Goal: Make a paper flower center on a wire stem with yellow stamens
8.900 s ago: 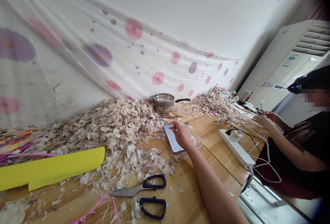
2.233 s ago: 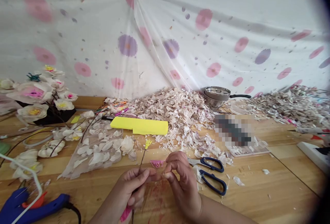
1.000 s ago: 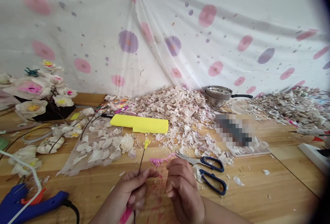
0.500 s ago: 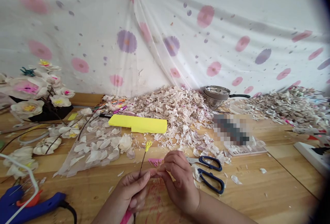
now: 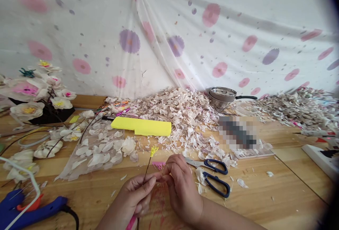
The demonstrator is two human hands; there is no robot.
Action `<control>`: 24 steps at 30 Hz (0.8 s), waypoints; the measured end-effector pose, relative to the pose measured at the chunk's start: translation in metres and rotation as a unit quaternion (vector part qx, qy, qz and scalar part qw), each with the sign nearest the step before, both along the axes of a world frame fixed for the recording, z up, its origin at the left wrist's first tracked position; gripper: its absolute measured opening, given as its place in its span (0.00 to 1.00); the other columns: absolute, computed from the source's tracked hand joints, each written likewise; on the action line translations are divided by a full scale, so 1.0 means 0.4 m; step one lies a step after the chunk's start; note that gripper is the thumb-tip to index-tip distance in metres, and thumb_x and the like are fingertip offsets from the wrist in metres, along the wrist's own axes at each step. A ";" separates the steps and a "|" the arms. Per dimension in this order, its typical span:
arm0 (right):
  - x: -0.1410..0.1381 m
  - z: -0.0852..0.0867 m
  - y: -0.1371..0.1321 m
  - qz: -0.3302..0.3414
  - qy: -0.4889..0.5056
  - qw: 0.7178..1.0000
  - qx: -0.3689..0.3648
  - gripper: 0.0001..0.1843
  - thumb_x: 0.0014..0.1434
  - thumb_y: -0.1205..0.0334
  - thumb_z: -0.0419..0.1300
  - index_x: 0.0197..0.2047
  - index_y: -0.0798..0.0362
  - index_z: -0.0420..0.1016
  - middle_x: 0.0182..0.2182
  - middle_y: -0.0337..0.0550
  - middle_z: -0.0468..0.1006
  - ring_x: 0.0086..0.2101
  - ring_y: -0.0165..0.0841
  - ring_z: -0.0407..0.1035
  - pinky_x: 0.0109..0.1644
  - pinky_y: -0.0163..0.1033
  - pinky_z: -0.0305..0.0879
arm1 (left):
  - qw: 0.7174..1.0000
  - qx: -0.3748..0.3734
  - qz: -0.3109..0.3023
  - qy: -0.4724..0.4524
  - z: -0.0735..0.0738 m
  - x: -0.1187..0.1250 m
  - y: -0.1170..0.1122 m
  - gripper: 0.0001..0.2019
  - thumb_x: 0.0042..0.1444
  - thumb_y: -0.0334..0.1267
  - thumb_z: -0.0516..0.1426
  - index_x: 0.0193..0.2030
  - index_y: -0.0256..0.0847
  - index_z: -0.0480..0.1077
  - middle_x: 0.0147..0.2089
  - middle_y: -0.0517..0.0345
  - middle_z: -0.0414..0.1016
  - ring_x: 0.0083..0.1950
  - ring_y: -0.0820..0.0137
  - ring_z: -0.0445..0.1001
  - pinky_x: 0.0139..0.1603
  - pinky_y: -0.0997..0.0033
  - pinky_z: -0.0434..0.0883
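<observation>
My left hand [image 5: 135,196] is closed on a thin dark wire stem [image 5: 146,169] topped with a small yellow tuft [image 5: 153,149]; a pink strip shows below its fingers. My right hand [image 5: 182,187] is closed in a pinch right beside it, holding a pink fringed strip [image 5: 159,165] against the stem. Both hands hover over the wooden table [image 5: 265,201] near its front edge.
Blue-handled scissors [image 5: 212,175] lie just right of my hands. A blue glue gun [image 5: 29,210] lies front left. Behind are a bag of white petals [image 5: 97,150], yellow paper [image 5: 141,127], a heap of petal scraps [image 5: 180,113], metal bowls [image 5: 221,97], paper flowers [image 5: 29,96] and a phone [image 5: 238,134].
The view swung left from a phone and a seated person to my two hands. In the last second my right hand rose and pinched the pink strip against the stem.
</observation>
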State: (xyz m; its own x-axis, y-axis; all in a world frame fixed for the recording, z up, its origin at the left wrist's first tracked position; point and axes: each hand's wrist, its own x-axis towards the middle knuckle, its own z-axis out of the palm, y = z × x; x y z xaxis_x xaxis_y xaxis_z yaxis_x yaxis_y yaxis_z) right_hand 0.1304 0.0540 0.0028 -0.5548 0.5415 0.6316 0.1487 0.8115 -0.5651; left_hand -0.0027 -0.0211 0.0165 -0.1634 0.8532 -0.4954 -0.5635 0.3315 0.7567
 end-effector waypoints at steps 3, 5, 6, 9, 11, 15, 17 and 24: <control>0.000 -0.004 -0.004 0.003 -0.004 1.000 0.013 0.10 0.58 0.77 0.46 0.34 0.53 0.60 0.31 0.45 0.67 0.35 0.37 0.61 0.40 0.45 0.61 | 1.000 -0.003 0.000 -0.006 -0.004 -0.001 -0.001 0.22 0.27 0.50 0.73 0.26 0.36 0.78 0.15 0.69 0.52 0.15 0.86 0.44 0.19 0.78 0.39; 0.000 -0.007 -0.003 0.008 -0.004 1.000 0.025 0.10 0.57 0.77 0.46 0.34 0.53 0.60 0.32 0.45 0.67 0.35 0.37 0.61 0.41 0.46 0.60 | 1.000 -0.007 0.002 -0.008 -0.003 0.000 -0.001 0.22 0.26 0.50 0.73 0.25 0.36 0.77 0.15 0.69 0.53 0.15 0.86 0.45 0.19 0.78 0.40; 0.001 -0.008 -0.002 0.009 -0.006 0.999 0.031 0.10 0.57 0.77 0.46 0.35 0.53 0.60 0.32 0.46 0.67 0.36 0.37 0.61 0.41 0.46 0.60 | 1.000 -0.008 0.003 -0.008 -0.002 0.001 -0.002 0.22 0.26 0.50 0.73 0.24 0.36 0.77 0.15 0.69 0.53 0.15 0.86 0.45 0.18 0.78 0.40; 0.001 -0.007 -0.005 0.008 -0.005 0.999 0.042 0.10 0.57 0.76 0.46 0.34 0.53 0.60 0.31 0.45 0.68 0.35 0.37 0.61 0.40 0.45 0.60 | 1.000 -0.014 0.006 0.000 0.004 0.005 -0.003 0.23 0.25 0.50 0.73 0.25 0.35 0.77 0.16 0.69 0.53 0.16 0.85 0.45 0.19 0.78 0.41; 0.001 -0.001 -0.016 0.022 0.013 0.999 0.041 0.09 0.59 0.75 0.45 0.33 0.52 0.61 0.31 0.45 0.69 0.35 0.36 0.62 0.40 0.44 0.61 | 1.000 -0.015 0.016 0.011 0.005 0.003 -0.002 0.24 0.26 0.50 0.73 0.28 0.35 0.78 0.17 0.67 0.56 0.17 0.84 0.46 0.19 0.78 0.41; 0.003 0.012 -0.044 0.094 0.071 0.993 0.021 0.13 0.67 0.68 0.43 0.32 0.51 0.63 0.31 0.42 0.71 0.36 0.33 0.65 0.41 0.39 0.63 | 0.999 0.004 0.042 -0.002 -0.003 -0.010 0.006 0.22 0.30 0.44 0.73 0.33 0.36 0.79 0.21 0.63 0.62 0.20 0.82 0.48 0.20 0.79 0.45; 0.005 0.014 -0.043 0.103 0.086 0.990 0.033 0.14 0.68 0.65 0.43 0.32 0.51 0.63 0.30 0.41 0.71 0.35 0.33 0.65 0.40 0.38 0.63 | 0.999 0.010 0.034 -0.028 -0.008 -0.017 0.008 0.20 0.33 0.42 0.72 0.35 0.35 0.79 0.19 0.66 0.59 0.20 0.82 0.45 0.20 0.79 0.44; 0.004 0.005 0.018 -0.026 0.045 0.999 -0.017 0.11 0.64 0.71 0.46 0.32 0.52 0.64 0.29 0.42 0.69 0.33 0.34 0.63 0.39 0.42 0.60 | 0.998 -0.012 0.019 -0.065 0.000 -0.014 0.009 0.19 0.32 0.40 0.73 0.33 0.36 0.78 0.33 0.58 0.72 0.18 0.88 0.44 0.18 0.82 0.43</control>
